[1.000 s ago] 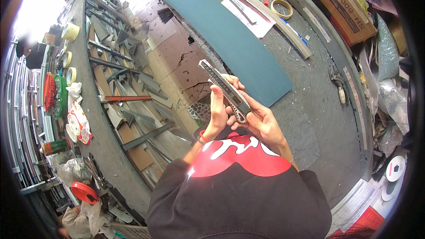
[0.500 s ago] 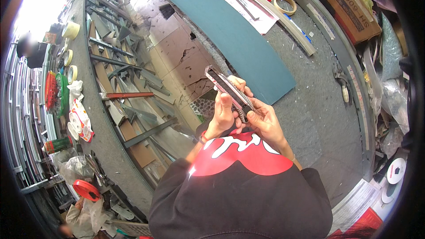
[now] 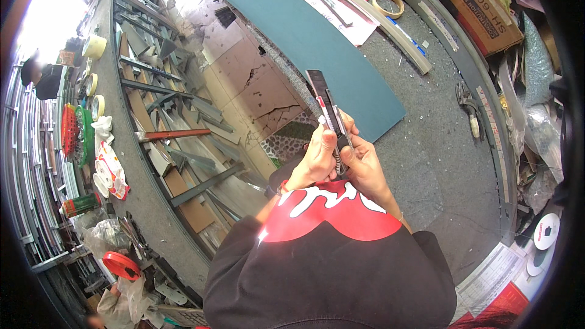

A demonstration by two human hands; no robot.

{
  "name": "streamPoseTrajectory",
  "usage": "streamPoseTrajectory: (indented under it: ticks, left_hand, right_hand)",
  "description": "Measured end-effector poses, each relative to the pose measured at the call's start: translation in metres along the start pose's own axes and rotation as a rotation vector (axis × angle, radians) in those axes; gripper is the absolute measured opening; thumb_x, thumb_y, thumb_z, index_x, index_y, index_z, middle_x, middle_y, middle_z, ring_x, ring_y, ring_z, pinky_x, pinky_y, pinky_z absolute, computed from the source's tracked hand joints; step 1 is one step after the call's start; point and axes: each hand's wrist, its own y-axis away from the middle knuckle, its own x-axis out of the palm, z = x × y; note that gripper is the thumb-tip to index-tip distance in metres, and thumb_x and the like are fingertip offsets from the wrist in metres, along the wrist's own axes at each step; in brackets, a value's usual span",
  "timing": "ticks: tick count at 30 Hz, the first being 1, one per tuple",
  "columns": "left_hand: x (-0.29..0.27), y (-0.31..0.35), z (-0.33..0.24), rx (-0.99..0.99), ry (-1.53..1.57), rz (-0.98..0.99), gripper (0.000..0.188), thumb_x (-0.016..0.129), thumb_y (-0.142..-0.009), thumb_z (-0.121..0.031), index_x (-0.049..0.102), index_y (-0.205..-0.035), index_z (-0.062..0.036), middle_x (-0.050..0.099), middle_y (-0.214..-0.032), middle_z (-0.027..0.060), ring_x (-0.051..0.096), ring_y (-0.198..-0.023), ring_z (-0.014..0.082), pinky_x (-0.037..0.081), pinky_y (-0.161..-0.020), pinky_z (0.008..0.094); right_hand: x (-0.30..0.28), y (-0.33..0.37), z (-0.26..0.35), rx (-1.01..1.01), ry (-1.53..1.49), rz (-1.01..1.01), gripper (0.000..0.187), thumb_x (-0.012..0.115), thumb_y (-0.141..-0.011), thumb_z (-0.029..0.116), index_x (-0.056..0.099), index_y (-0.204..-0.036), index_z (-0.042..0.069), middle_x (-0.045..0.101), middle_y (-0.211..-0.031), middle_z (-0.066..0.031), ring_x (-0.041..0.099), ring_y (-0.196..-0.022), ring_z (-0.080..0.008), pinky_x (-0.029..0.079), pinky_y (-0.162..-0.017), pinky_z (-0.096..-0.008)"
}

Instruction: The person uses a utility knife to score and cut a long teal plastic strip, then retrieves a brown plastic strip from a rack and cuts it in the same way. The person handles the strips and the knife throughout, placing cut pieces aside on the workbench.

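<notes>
Grey workbench (image 3: 426,170), stretching to three o'clock of the hands; blue-green panel (image 3: 311,49) laid on it at twelve. Left hand (image 3: 314,159) and right hand (image 3: 367,169), both grasping a slim utility knife (image 3: 328,109), which I see between them, far end toward eleven; tape ring (image 3: 390,15) on the bench, one o'clock.

Both hands together before the chest, fingers curled in a grip.
The left hand (image 3: 312,163) has its thumb (image 3: 328,141) raised, pointing away from the body. Just beside it, the right hand (image 3: 368,172) presses its thumb (image 3: 348,156) inward. The left wrist (image 3: 294,181) and right wrist (image 3: 392,203) angle toward each other; some fingers are hidden.
</notes>
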Motion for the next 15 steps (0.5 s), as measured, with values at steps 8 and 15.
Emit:
streamPoseTrajectory:
  ticks: [8,15]
  left_hand:
    - [-0.012,-0.001,0.000,-0.270,-0.155,0.081,0.057,0.028,-0.095,-0.055,0.049,-0.105,-0.0030,0.049,-0.083,0.0038,0.047,-0.060,0.0102,0.042,-0.055,0.0242]
    - [-0.006,-0.004,0.004,-0.385,0.048,0.083,0.059,0.032,-0.093,-0.057,0.046,-0.112,-0.0024,0.050,-0.070,0.0020,0.045,-0.039,0.0057,0.037,-0.034,0.0186]
  right_hand:
    - [-0.008,-0.005,0.007,0.081,0.135,-0.097,0.034,0.050,-0.096,0.024,0.050,-0.119,0.000,0.063,-0.086,-0.0056,0.061,-0.074,-0.0108,0.049,-0.066,-0.0226]
    - [-0.012,-0.001,0.003,-0.022,0.110,-0.119,0.036,0.051,-0.095,0.028,0.050,-0.117,0.001,0.055,-0.079,-0.0025,0.054,-0.064,-0.0090,0.046,-0.061,-0.0219]
